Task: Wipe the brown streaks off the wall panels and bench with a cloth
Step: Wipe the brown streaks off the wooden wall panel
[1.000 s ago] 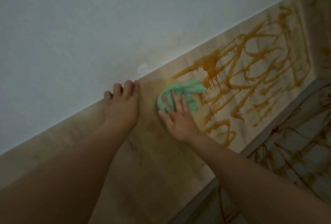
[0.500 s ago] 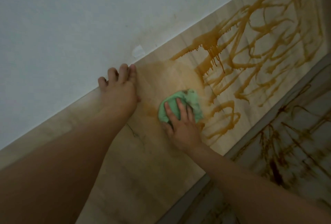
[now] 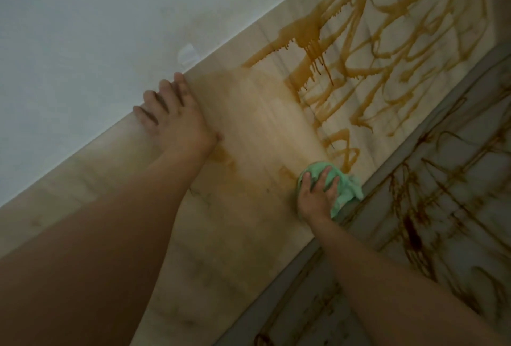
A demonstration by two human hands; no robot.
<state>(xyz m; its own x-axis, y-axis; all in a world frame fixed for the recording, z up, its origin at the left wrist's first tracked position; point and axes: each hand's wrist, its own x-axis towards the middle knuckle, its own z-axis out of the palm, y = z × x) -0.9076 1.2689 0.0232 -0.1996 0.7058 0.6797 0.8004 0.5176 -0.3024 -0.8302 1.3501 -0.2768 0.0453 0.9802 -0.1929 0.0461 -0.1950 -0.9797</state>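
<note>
Right hand (image 3: 315, 196) presses the green cloth (image 3: 347, 190) flat, fingers (image 3: 326, 177) spread, low on the wall panel (image 3: 262, 113), right of centre. Left hand (image 3: 179, 121) braces above, fingers together. Best to overlap firm strokes rightward into the brown streaks (image 3: 359, 69).

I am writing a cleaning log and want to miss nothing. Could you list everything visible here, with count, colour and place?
wall: one, white, upper left
pale patch: one, whitish, on the wall just above the panel's top edge; cannot tell what it is
wall panel: one, light wood, running diagonally below the wall
panel streaks: many, orange-brown with drips, upper right of the panel
smear: one, faint brown, between the hands
bench: one, grey-edged, lower right
bench streaks: many, dark brown, across the bench
cloth: one, green, at the panel's lower edge
left hand: rests on the panel's top edge
right hand: presses the cloth
</note>
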